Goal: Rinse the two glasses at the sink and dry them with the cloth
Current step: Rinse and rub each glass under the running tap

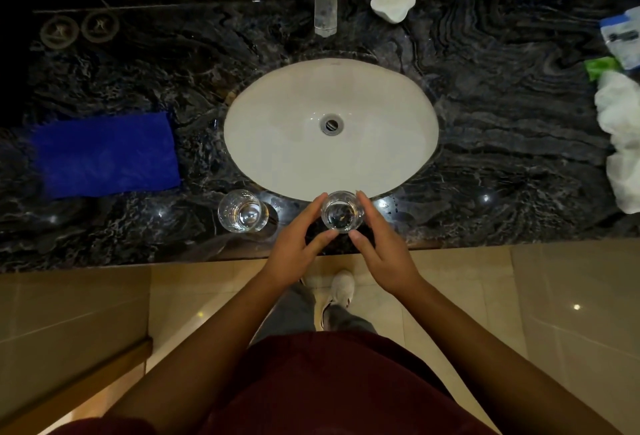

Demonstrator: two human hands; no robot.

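Dark marble surface (502, 129) surrounds a white sink (277, 143) under a tap (325, 5). At its front edge both hands, left hand (294, 247) and right hand (388, 251), cup 1 glass (343, 214) between curled fingers (317, 204), likely to lift it for rinsing. Another glass (242, 211) waits just left; the blue cloth (104, 154) lies toward the left edge.

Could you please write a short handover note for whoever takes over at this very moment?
Left hand and right hand: both grip one glass at the near counter edge, in front of the sink.
Second glass: upright on the counter, left of the held one, untouched.
Cloth: flat on the counter, left of the sink.
Tap: no water running.
Done: nothing that shows.
Left: rinse both glasses, then dry them.
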